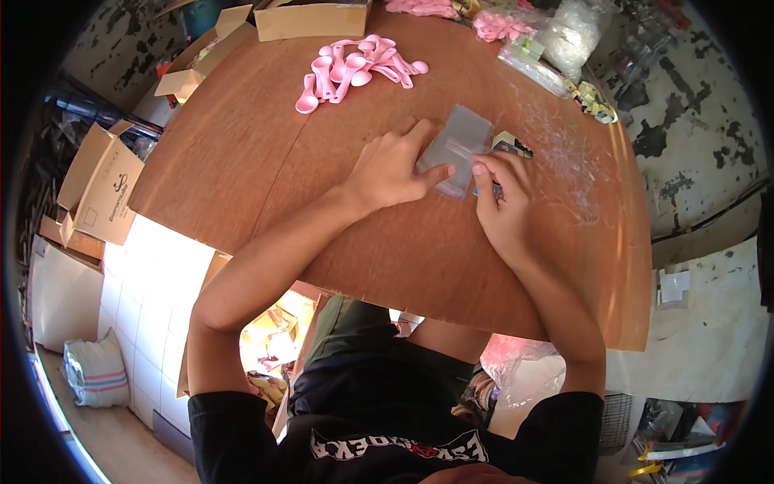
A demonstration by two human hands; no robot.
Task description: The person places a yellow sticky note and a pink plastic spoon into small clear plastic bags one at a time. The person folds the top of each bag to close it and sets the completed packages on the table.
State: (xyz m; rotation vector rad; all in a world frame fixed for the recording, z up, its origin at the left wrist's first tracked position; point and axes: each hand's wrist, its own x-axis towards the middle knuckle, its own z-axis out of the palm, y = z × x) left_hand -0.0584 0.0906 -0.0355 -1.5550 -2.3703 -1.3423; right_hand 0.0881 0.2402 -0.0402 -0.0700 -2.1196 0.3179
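Observation:
A stack of clear plastic bags (470, 125) lies on the wooden table in front of me. My left hand (393, 168) rests against the stack's left side, with its thumb stretched over the bags and its fingers apart. On the right, thumb and forefinger of my right hand (506, 189) pinch the edge of a clear bag at the stack. Partly under that hand is a small pile of dark and yellow printed cards (513, 145); most of it is hidden. Farther off, a heap of pink measuring spoons (355, 68) lies on the tabletop.
Thin plastic strips (576, 165) litter the table's right side. Behind them are a filled clear bag (574, 40), pink pieces (500, 26) and yellow printed cards (592, 103). Open cardboard boxes (313, 22) stand at the far edge and left. The table's front edge (419, 313) crosses before my lap.

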